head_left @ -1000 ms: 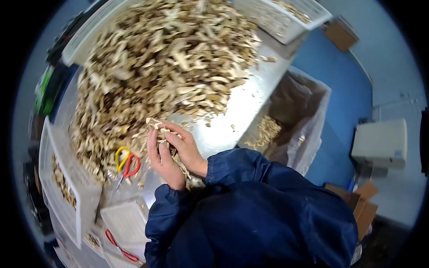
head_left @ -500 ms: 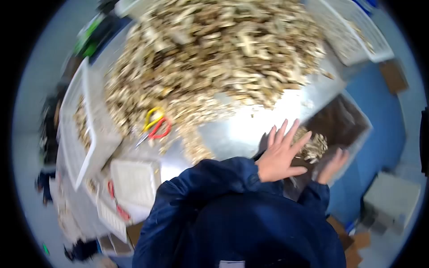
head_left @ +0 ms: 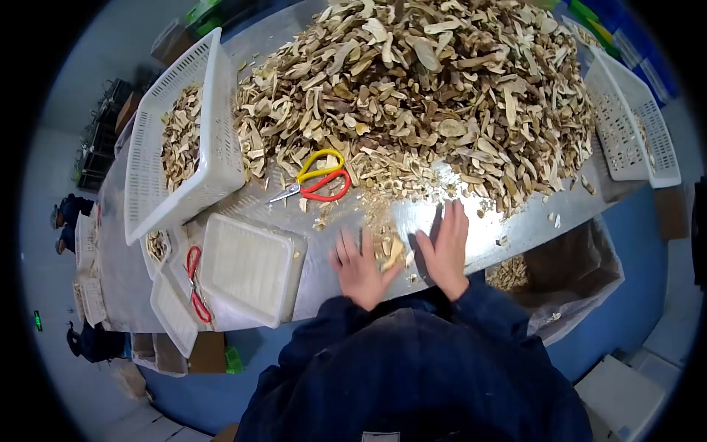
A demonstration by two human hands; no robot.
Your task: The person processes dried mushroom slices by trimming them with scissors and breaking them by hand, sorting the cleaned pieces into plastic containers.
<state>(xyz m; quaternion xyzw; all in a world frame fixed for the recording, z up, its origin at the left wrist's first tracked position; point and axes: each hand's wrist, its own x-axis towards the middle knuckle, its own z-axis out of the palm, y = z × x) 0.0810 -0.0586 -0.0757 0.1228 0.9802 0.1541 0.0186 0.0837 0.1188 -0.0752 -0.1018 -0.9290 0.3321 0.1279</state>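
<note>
My left hand point(head_left: 359, 269), slightly blurred, lies low over the metal table point(head_left: 331, 243) with its fingers spread. To its right, my right hand point(head_left: 447, 252) is stretched flat with its thumb apart, near the table's front edge. Between the two hands are pale crumbs and a larger dried slice point(head_left: 394, 253); neither hand grips anything. Beyond them rises a big heap of dried mushroom-like slices point(head_left: 420, 103). Scissors point(head_left: 287, 192) with one yellow and one red handle rest at the heap's near left edge, left of my hands.
A white slotted basket point(head_left: 221, 140) holding slices stands at left; another basket point(head_left: 615, 121) is at far right. A white tray point(head_left: 247, 269) and red-handled scissors point(head_left: 193, 283) lie at front left. Below the right table edge is a lined bin point(head_left: 574, 265) containing slices. Other people are at far left.
Both hands have moved left, from over the lined bin to the tabletop at the near side of the heap. The view has shifted with the head.
</note>
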